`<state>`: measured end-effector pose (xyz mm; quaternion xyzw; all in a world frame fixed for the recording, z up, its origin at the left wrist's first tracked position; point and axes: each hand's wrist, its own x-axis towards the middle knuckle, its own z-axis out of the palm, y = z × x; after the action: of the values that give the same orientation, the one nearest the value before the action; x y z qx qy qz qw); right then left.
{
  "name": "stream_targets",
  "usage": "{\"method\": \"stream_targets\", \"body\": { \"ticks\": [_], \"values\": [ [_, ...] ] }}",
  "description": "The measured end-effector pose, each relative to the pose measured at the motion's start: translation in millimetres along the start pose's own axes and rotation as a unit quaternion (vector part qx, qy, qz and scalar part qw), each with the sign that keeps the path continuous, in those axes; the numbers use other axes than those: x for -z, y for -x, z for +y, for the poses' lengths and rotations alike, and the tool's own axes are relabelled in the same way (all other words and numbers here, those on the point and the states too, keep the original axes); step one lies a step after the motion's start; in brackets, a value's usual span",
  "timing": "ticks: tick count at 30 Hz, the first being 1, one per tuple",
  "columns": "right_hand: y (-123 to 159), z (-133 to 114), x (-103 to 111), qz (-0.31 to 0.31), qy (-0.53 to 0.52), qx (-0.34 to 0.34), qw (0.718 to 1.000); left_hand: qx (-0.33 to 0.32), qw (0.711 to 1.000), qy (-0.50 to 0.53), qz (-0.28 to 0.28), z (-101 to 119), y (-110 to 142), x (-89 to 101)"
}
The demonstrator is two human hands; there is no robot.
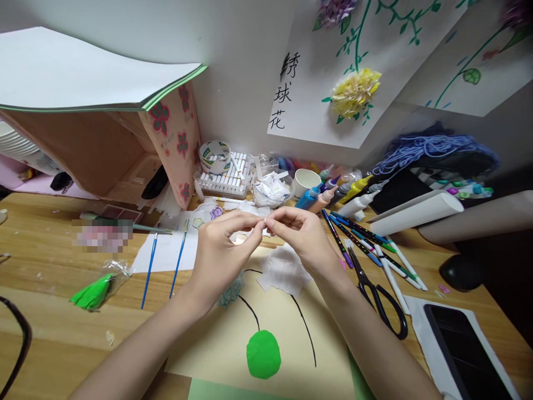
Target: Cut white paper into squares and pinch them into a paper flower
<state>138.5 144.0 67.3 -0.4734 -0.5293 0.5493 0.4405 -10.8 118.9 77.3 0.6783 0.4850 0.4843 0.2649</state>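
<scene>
Two hands (220, 247) (306, 239) pinch a tiny white bit (265, 221) between nearly closed fingers (251, 239), near a tub (266, 202) of crumpled white scraps (272, 186)

Comes to one left hand (222, 244), one right hand (306, 236), one green disc (264, 354), two blue brushes (149, 270), one pair of scissors (362, 277) and one roll of tape (215, 166). Also includes two wall pictures (316, 94), three written characters (283, 93) and one yellow flower (356, 93). Allows no sure number for pens (337, 239) or bottles (308, 196) (too much overlap).

Disc (264, 354) on paper sheet (291, 353), scissors (363, 279) right of it, paintbrushes (179, 260) left, bottles (308, 198) behind
</scene>
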Motion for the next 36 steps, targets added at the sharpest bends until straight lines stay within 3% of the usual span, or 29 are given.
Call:
{"method": "stream_targets", "body": {
  "ticks": [6,16,36],
  "values": [
    [0.5,-1.3,-0.5,0.000,-0.003,0.000,1.000,-0.002,1.000,-0.001,0.003,-1.3,0.4,-1.3],
    [2.0,-4.2,-0.8,-0.001,0.012,0.022,1.000,0.050,0.998,0.024,0.019,-0.4,1.3,-1.3],
    [1.7,-2.7,0.2,0.005,0.038,0.025,0.999,0.048,0.999,0.014,0.016,-0.4,0.8,-0.7]
  ]
}}
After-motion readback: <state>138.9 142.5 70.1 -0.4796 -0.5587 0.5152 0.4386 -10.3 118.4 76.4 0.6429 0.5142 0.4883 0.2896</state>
